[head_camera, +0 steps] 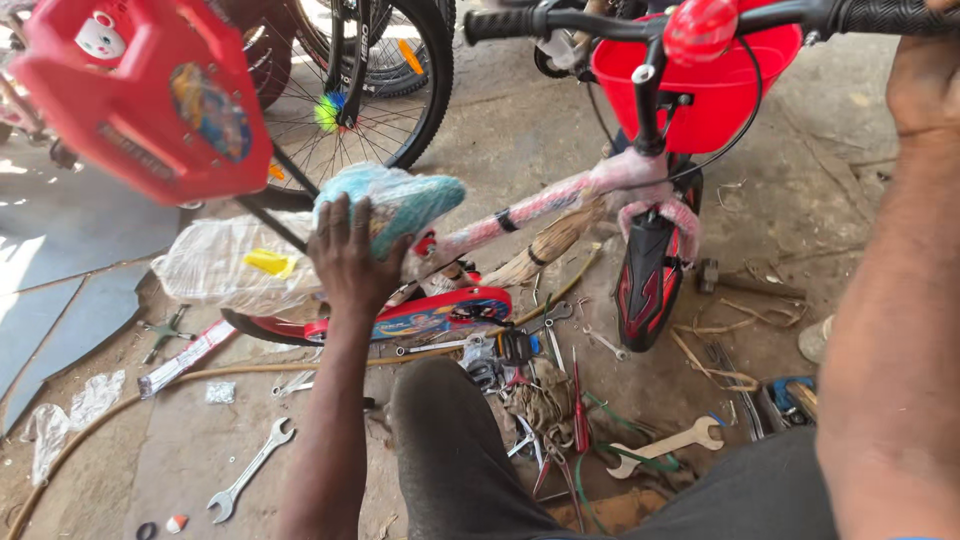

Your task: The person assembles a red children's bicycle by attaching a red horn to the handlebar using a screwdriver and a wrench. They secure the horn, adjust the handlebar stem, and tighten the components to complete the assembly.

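Left hand [347,255] is pressing flat and unclenched on the plastic-wrapped bike seat [400,205], at eleven o'clock from the knee. Right hand [925,70] is at the handlebar [560,22]; grip unclear. Seat looks light, padded, wrap slippery; probably best held underneath.

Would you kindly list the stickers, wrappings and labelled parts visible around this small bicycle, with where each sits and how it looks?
Red plastic panel: upper left, angular, with a colourful cartoon sticker and a small white figure.
Saddle: centre, teal, in clear plastic wrap, under the left hand.
Chain guard: below the saddle, red and blue, with printed graphics.
Clear plastic wrap: left of the saddle, crumpled, over a yellow piece.
Frame tube: centre, pink, film-wrapped.
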